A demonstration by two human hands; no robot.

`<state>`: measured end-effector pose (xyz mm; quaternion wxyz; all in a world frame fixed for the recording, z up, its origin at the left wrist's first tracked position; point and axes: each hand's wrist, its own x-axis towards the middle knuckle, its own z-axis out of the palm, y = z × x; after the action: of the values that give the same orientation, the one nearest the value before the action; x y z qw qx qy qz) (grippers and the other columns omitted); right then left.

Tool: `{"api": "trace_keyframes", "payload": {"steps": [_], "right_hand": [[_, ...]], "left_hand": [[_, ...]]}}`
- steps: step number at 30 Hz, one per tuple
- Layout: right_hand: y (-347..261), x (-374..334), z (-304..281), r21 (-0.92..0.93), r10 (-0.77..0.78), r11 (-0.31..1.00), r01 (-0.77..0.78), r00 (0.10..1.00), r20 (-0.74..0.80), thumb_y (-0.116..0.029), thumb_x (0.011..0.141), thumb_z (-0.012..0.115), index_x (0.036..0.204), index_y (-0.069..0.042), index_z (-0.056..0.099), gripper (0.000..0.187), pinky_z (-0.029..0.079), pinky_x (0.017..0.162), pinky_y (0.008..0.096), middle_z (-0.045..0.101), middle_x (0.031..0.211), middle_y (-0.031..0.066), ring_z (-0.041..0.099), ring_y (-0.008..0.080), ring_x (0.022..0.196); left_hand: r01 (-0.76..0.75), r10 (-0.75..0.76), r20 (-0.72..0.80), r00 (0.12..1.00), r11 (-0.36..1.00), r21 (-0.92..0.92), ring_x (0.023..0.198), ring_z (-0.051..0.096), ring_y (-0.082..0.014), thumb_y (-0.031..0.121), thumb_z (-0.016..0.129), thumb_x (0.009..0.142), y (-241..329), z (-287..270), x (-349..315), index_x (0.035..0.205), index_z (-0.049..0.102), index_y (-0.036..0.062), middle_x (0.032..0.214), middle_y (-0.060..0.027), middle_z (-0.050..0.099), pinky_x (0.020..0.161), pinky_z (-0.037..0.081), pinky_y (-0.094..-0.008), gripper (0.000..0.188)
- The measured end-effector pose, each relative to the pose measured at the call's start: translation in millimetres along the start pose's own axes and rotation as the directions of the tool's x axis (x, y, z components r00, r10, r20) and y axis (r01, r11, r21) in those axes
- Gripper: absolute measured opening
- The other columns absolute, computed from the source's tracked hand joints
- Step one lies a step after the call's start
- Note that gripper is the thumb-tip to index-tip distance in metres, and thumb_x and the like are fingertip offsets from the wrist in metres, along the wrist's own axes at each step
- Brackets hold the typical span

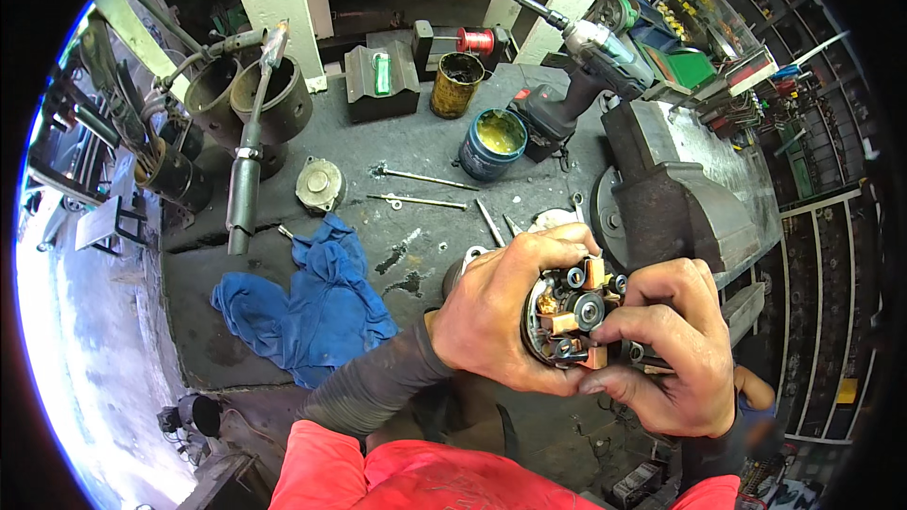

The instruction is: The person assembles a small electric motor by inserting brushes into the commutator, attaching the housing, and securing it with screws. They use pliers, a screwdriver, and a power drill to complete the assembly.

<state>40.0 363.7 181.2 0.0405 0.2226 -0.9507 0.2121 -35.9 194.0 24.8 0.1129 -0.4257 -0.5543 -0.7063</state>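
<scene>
My left hand (501, 312) wraps round the side of a round motor brush holder (589, 310), keeping its open end turned up. Copper-coloured brushes (557, 323), black coiled parts and a central shaft with a bearing show in it. From the right, my right hand (675, 345) closes on the holder's edge, its thumb low by a copper brush and a bent finger near the bearing. What lies between those fingertips is hidden. Beyond my hands, several metal rods (430, 179) and a round metal end cover (320, 185) lie on the dark bench (378, 255).
A blue cloth (316, 312) lies at the left. Farther back stand a grease tub (492, 144), a rusty can (457, 85) and a cordless impact driver (586, 61). A large bench vise (675, 198) rises at the right. A long-handled tool (248, 161) leans by metal cylinders (283, 104).
</scene>
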Motion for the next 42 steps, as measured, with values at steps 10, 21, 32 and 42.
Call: {"api": "trace_keyframes", "payload": {"steps": [10, 21, 32, 42], "right_hand": [[4, 0, 5, -0.032, 0.03, 0.999, -0.028, 0.999, 0.036, -0.058, 0.075, 0.085, 0.09, -0.01, 0.076, 0.051, 0.042, 0.079, 0.0381, 0.054, 0.094, 0.0056, 0.052, 0.0253, 0.088], [2, 7, -8, 0.076, -0.045, 0.996, 0.04, 0.996, 0.075, -0.02, 0.066, 0.095, 0.105, -0.008, 0.076, 0.045, 0.049, 0.082, 0.0384, 0.062, 0.104, 0.01, 0.06, 0.0287, 0.092], [14, 53, -20, -0.036, -0.085, 0.995, 0.095, 0.974, 0.212, -0.002, 0.075, 0.082, 0.108, -0.003, 0.071, 0.035, 0.06, 0.073, 0.039, 0.07, 0.1, 0.012, 0.073, 0.0312, 0.084], [14, 55, -16, -0.112, -0.193, 0.97, 0.215, 0.965, 0.178, 0.0, 0.074, 0.082, 0.102, -0.004, 0.07, 0.03, 0.061, 0.069, 0.0398, 0.072, 0.096, 0.0104, 0.074, 0.0321, 0.081]], "left_hand": [[-0.025, 0.025, 0.009, 1.0, 0.999, -0.03, 0.112, 0.073, -0.0312, 0.034, 0.111, 0.055, -1, -2, 0, 0.136, 0.046, -0.001, 0.131, -0.0353, 0.065, 0.089, 0.061, -0.0407, 0.11], [-0.02, 0.02, 0.001, 1.0, 0.998, -0.052, 0.117, 0.072, -0.0331, 0.031, 0.109, 0.059, -4, -2, -2, 0.135, 0.047, -0.001, 0.131, -0.0314, 0.066, 0.095, 0.06, -0.0428, 0.103], [0.105, -0.105, 0.015, 0.994, 0.994, -0.025, 0.113, 0.073, -0.0286, 0.023, 0.111, 0.053, 6, -2, -2, 0.129, 0.047, 0.0013, 0.125, -0.0253, 0.07, 0.092, 0.06, -0.0405, 0.102], [0.075, -0.075, -0.004, 0.997, 0.997, -0.003, 0.117, 0.073, -0.032, 0.025, 0.109, 0.057, 4, -2, -1, 0.13, 0.049, -0.0007, 0.131, -0.028, 0.069, 0.098, 0.059, -0.0434, 0.098]]}}
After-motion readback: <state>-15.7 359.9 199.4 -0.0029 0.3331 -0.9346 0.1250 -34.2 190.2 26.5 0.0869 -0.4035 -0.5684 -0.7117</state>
